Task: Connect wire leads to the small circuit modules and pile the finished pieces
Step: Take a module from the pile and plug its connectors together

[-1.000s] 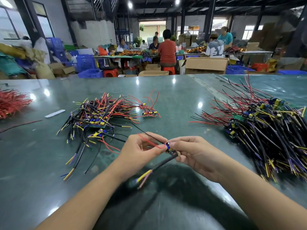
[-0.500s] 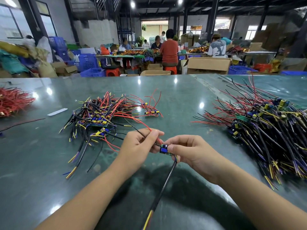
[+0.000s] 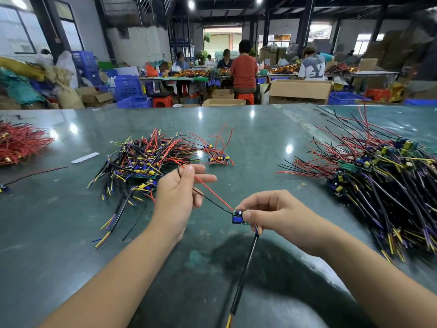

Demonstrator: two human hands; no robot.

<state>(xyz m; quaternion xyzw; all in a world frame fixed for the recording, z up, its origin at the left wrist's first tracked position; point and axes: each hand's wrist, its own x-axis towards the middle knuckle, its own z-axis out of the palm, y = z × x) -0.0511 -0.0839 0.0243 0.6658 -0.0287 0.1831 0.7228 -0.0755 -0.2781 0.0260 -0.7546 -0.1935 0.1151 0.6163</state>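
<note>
Holding one wired module above the tabletop.
Our right hand pinches the circuit module; our left hand pinches its red lead, other fingers loosely spread.

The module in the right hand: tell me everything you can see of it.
The small circuit module is a green board carrying a blue block and a dark cylindrical capacitor. The right hand pinches it above the green table. A red lead and a thin black lead run from it up to the left hand, which holds them. A thick black cable hangs below.
</note>
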